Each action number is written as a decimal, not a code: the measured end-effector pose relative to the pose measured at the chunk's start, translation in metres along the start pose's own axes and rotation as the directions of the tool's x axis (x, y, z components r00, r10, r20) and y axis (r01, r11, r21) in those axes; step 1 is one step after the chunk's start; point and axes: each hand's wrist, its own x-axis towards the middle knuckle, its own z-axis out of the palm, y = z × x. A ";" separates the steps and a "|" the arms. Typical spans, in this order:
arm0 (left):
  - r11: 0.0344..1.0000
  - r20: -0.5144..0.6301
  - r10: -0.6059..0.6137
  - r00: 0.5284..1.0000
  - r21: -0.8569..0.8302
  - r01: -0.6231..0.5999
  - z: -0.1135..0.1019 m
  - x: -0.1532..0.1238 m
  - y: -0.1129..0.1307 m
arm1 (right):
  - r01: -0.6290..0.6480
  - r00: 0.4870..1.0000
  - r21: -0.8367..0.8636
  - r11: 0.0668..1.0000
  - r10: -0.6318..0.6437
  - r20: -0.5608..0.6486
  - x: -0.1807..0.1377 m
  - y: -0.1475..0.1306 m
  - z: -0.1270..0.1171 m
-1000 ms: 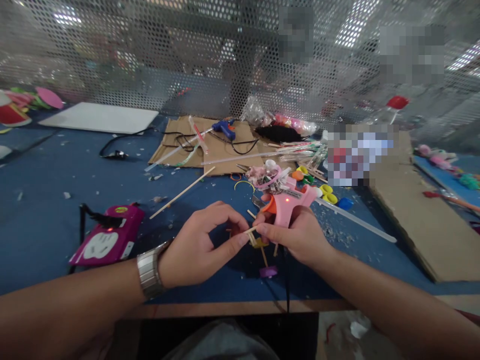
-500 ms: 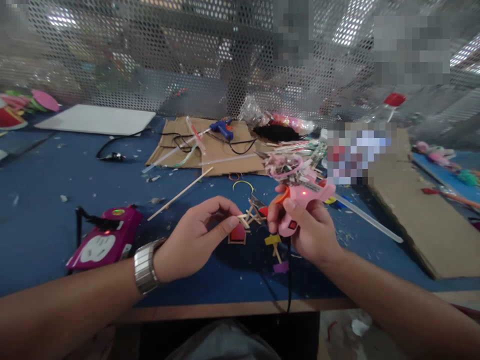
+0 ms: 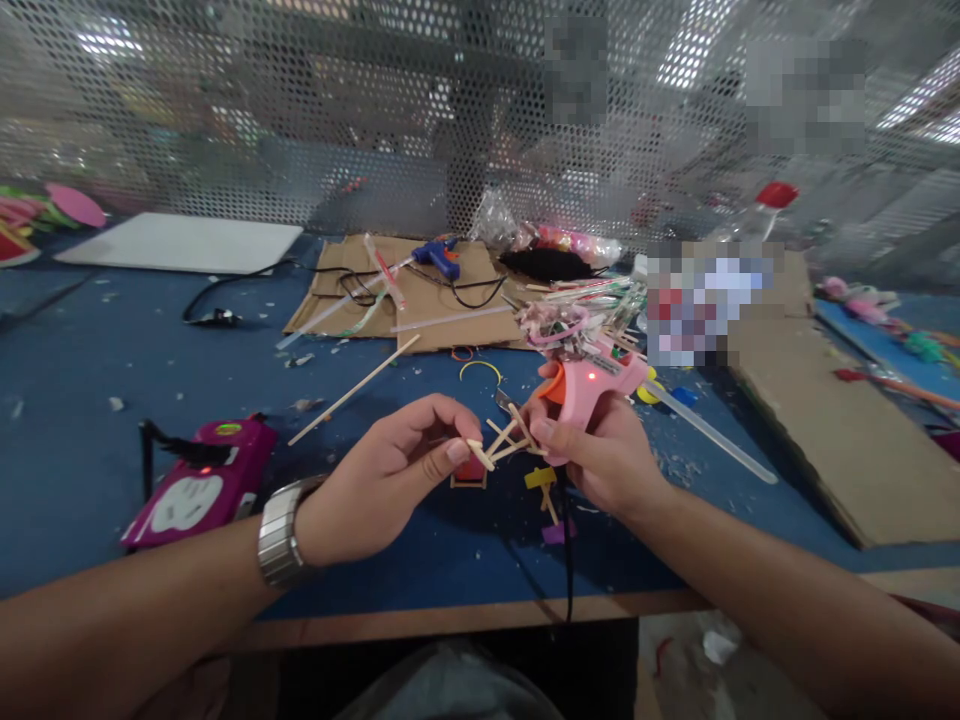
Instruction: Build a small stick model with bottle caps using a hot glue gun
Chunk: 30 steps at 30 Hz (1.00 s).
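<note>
My left hand (image 3: pixel 390 475), with a metal watch on its wrist, pinches a short wooden stick (image 3: pixel 481 456) between thumb and index finger. In my right hand (image 3: pixel 619 460) is a pink hot glue gun (image 3: pixel 585 400), its red light lit and a clear glue stick (image 3: pixel 720 440) jutting from the rear. My right fingertips also hold a small crossed-stick frame (image 3: pixel 513 436), whose near end meets the left hand's stick; whether they are joined I cannot tell. Below lie a red piece framed with sticks (image 3: pixel 469 472) and a small stick piece with yellow and purple ends (image 3: pixel 550 500).
A purple power box (image 3: pixel 202 485) sits on the left, beside a long thin stick (image 3: pixel 354 390). Cardboard (image 3: pixel 450 320) at the back bears a blue glue gun (image 3: pixel 439 258). More cardboard (image 3: pixel 840 430) lies on the right. A black cord (image 3: pixel 568 570) runs over the front edge.
My right hand has lowered a little and picked up the crossed-stick frame from the table while keeping the glue gun. The frame now reaches the stick in my left hand. The view has shifted slightly.
</note>
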 end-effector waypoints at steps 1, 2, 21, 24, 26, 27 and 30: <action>1.000 0.007 -0.008 1.000 -0.003 0.008 0.000 0.000 0.000 | 0.004 1.000 -0.010 1.000 -0.004 0.007 0.000 -0.001 0.001; 1.000 0.009 -0.014 1.000 -0.004 0.014 0.000 0.001 0.000 | 0.007 1.000 -0.026 1.000 -0.007 0.005 -0.001 -0.001 0.001; 0.887 0.017 0.285 0.959 0.374 -0.270 0.001 -0.002 -0.002 | -0.027 0.998 -0.237 0.971 0.013 -0.061 -0.003 0.000 0.000; 0.901 -0.019 0.264 0.964 0.362 -0.240 0.001 -0.002 -0.001 | -0.011 0.997 -0.071 0.997 0.005 -0.082 -0.002 0.002 0.001; 0.915 -0.034 0.243 0.970 0.341 -0.217 0.001 -0.002 -0.001 | 0.050 0.995 0.014 0.999 -0.048 -0.086 0.000 0.001 0.002; 0.920 -0.039 0.233 0.972 0.332 -0.207 0.001 -0.002 -0.001 | 0.084 0.993 0.038 0.996 -0.080 -0.090 0.001 0.001 0.003; 0.930 -0.053 0.214 0.976 0.317 -0.187 0.002 -0.002 -0.002 | 0.163 0.981 0.075 0.984 -0.153 -0.122 0.003 -0.001 0.003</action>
